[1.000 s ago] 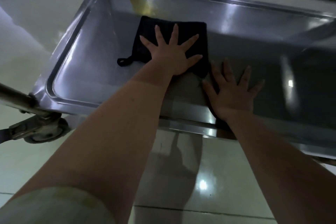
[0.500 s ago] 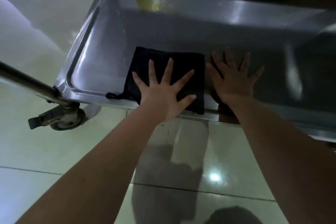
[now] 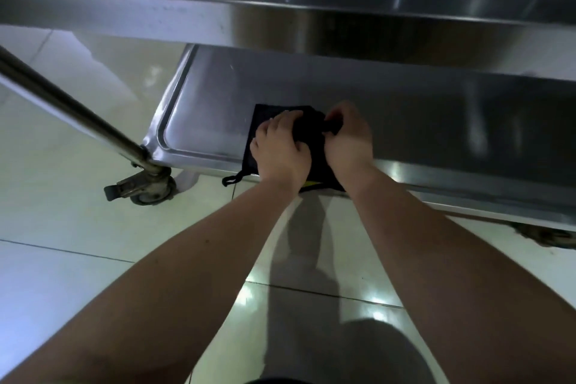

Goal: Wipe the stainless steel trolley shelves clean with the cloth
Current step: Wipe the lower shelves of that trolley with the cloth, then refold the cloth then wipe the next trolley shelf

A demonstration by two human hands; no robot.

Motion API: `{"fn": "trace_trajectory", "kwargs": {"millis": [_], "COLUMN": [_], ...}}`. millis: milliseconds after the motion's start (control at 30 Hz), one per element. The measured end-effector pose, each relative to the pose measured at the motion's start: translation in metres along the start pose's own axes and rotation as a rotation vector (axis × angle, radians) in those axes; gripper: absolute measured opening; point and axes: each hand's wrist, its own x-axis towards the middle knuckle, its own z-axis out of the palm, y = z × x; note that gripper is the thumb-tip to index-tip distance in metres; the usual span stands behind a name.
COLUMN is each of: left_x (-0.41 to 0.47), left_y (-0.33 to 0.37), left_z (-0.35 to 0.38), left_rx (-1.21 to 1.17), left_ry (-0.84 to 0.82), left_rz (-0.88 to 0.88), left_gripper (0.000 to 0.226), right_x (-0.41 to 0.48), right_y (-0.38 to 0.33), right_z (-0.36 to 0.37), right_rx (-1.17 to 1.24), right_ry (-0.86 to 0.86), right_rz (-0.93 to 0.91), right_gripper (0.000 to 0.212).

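Gathering the dark cloth [image 3: 307, 134] between both hands: left hand [image 3: 280, 150] curling fingers into the fabric, right hand [image 3: 349, 140] pinching a bunched fold. Lying at the near rim of the lower shelf [image 3: 212, 109], its loop (and one corner) hanging past the edge. Risking a slide off onto the floor [image 3: 78, 212] if tugged nearward. Reaching forward and down, forearms extended, wrists close together.
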Motion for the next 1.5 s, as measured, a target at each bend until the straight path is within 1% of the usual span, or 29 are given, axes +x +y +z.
{"fn": "trace_trajectory", "kwargs": {"millis": [67, 100, 133, 200, 233, 267, 300, 367, 400, 467, 533, 567, 600, 667, 733, 800, 867, 967, 1067, 1167, 1300, 1433, 1500], "left_x": [0.009, 0.013, 0.017, 0.025, 0.029, 0.029, 0.028, 0.012, 0.001, -0.025, -0.048, -0.058, -0.069, -0.087, -0.104, -0.120, -0.126, -0.125, -0.118, -0.106, -0.082, -0.076, -0.074], "left_y": [-0.004, -0.005, -0.004, 0.001, 0.005, 0.011, 0.019, 0.038, 0.049, 0.070, 0.092, 0.103, 0.114, 0.137, 0.162, 0.193, 0.232, 0.299, 0.367, 0.428, 0.499, 0.580, 0.608], "left_z": [-0.016, -0.023, -0.031, -0.045, -0.051, -0.059, -0.068, -0.088, -0.100, -0.126, -0.157, -0.176, -0.196, -0.240, -0.292, -0.353, -0.425, -0.545, -0.662, -0.766, -0.888, -0.991, -1.030], "left_rx": [0.068, 0.117, 0.182, 0.389, 0.494, 0.570, 0.626, 0.713, 0.721, 0.672, 0.629, 0.631, 0.650, 0.651, 0.579, 0.505, 0.429, 0.300, 0.214, 0.232, 0.317, 0.363, 0.354], "left_ry": [0.051, 0.053, 0.025, -0.126, -0.216, -0.284, -0.322, -0.348, -0.353, -0.354, -0.312, -0.292, -0.289, -0.306, -0.326, -0.299, -0.280, -0.223, -0.144, -0.076, 0.102, 0.288, 0.401], "left_rz": [0.056, 0.101, 0.153, 0.244, 0.286, 0.324, 0.352, 0.372, 0.371, 0.382, 0.385, 0.398, 0.429, 0.486, 0.457, 0.396, 0.363, 0.353, 0.338, 0.320, 0.430, 0.510, 0.542], "left_gripper": [0.061, 0.065, 0.071, 0.079, 0.075, 0.066, 0.056, 0.042, 0.037, 0.028, 0.026, 0.027, 0.027, 0.032, 0.032, 0.024, 0.016, 0.019, 0.023, 0.021, 0.026, 0.026, 0.027], "right_x": [-0.007, -0.012, -0.018, -0.030, -0.035, -0.040, -0.044, -0.055, -0.061, -0.079, -0.097, -0.106, -0.115, -0.131, -0.145, -0.158, -0.169, -0.178, -0.174, -0.168, -0.162, -0.159, -0.156], "right_y": [-0.014, -0.019, -0.023, -0.031, -0.035, -0.040, -0.045, -0.058, -0.067, -0.087, -0.109, -0.122, -0.136, -0.172, -0.215, -0.268, -0.329, -0.432, -0.538, -0.641, -0.756, -0.851, -0.898], "right_z": [-0.011, -0.020, -0.031, -0.053, -0.064, -0.074, -0.084, -0.107, -0.121, -0.151, -0.182, -0.198, -0.213, -0.247, -0.285, -0.326, -0.368, -0.438, -0.505, -0.566, -0.634, -0.691, -0.710], "right_rx": [0.065, 0.078, 0.071, 0.047, 0.032, 0.016, 0.003, -0.018, -0.047, -0.200, -0.406, -0.494, -0.553, -0.563, -0.447, -0.332, -0.224, -0.120, -0.095, -0.113, -0.070, 0.023, 0.063], "right_ry": [-0.016, -0.041, -0.069, -0.143, -0.178, -0.204, -0.222, -0.255, -0.281, -0.376, -0.481, -0.514, -0.536, -0.546, -0.517, -0.486, -0.452, -0.446, -0.446, -0.415, -0.288, -0.003, 0.120], "right_rz": [-0.016, -0.069, -0.141, -0.249, -0.281, -0.308, -0.327, -0.285, -0.240, -0.191, -0.213, -0.233, -0.253, -0.268, -0.209, -0.186, -0.246, -0.327, -0.423, -0.534, -0.699, -0.856, -0.935], "right_gripper": [0.022, 0.025, 0.028, 0.031, 0.031, 0.031, 0.031, 0.035, 0.039, 0.049, 0.057, 0.055, 0.048, 0.031, 0.026, 0.027, 0.026, 0.024, 0.023, 0.023, 0.025, 0.028, 0.031]}}
